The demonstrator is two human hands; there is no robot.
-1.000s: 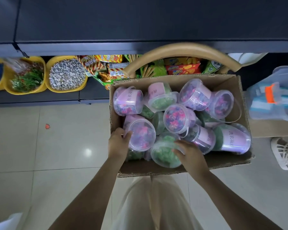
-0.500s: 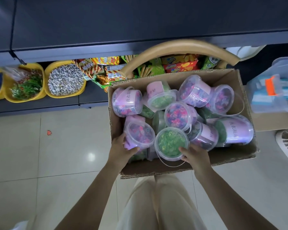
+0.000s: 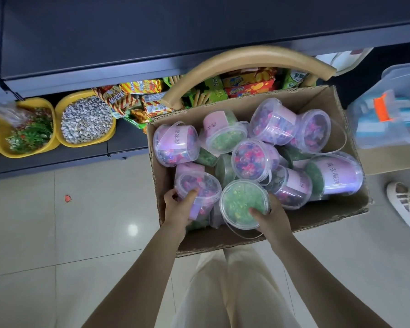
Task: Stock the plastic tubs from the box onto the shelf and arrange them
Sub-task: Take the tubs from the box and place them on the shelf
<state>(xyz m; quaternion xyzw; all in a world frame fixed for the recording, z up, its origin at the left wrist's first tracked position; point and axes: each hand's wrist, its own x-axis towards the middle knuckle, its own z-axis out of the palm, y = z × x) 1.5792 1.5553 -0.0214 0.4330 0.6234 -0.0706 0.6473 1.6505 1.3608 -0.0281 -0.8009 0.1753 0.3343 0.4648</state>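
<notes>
Lift the green tub and the purple tub beside it straight up, lids level, so neither snags its neighbours in the box. The right hand grips the green one, thumb on its lid. The left hand clasps the purple one, thumb over the rim. The hidden fingers probably wrap underneath.

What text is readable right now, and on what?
"洗衣凝珠": pink label, clear plastic tub lying at the cardboard box's right end.
"洗衣", rest unclear: pink label, clear tub at the far left.
Snack packets behind the box: print too blurred to read.
Other tub labels: unreadable.
</notes>
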